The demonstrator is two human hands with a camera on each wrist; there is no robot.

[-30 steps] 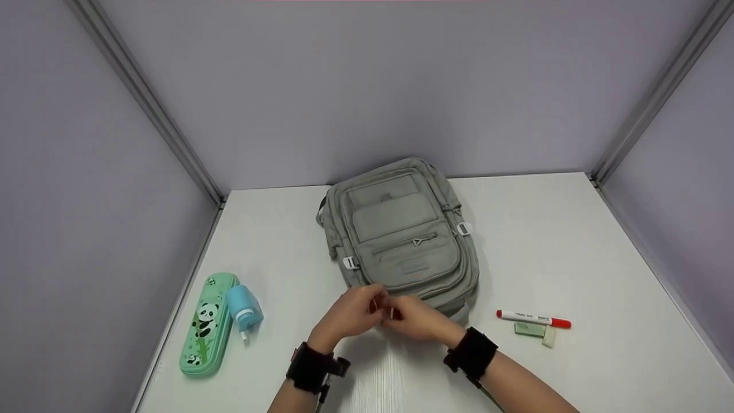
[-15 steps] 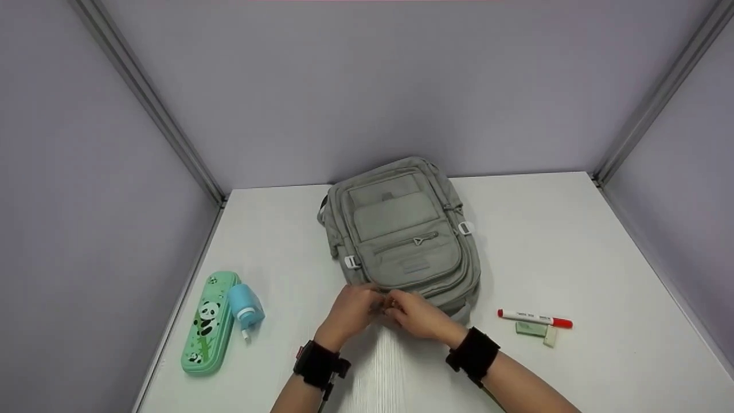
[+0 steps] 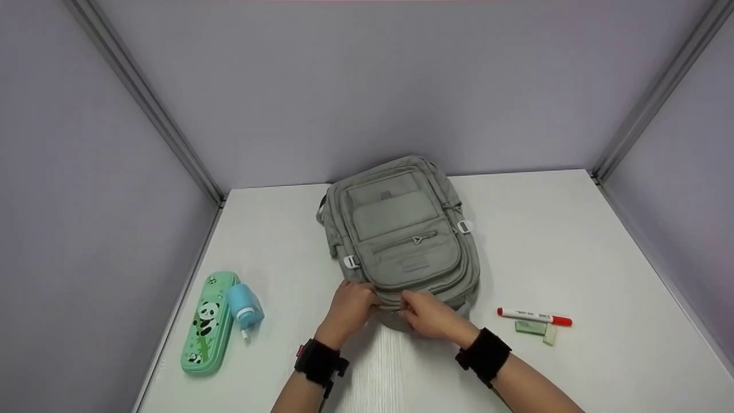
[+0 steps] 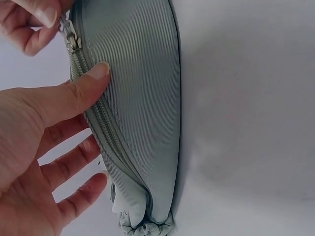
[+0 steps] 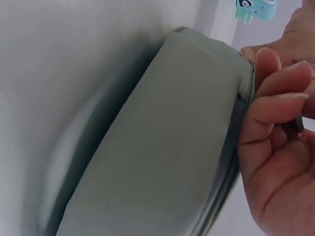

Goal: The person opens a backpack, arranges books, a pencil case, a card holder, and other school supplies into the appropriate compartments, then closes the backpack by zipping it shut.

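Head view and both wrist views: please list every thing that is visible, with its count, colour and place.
backpack: one, grey-green, lying flat at the table's middle, front up
zipper pull: one, grey metal, at the backpack's near edge
pencil case: one, mint green with pandas, near left of the table
small bottle: one, light blue, lying against the pencil case
marker: one, white with red ends, right of the backpack
erasers: two, green and pale, just below the marker
table: one, white
booth walls: lilac, around the table
left hand: thumb pressing the backpack beside the zipper
right hand: pinching the zipper pull
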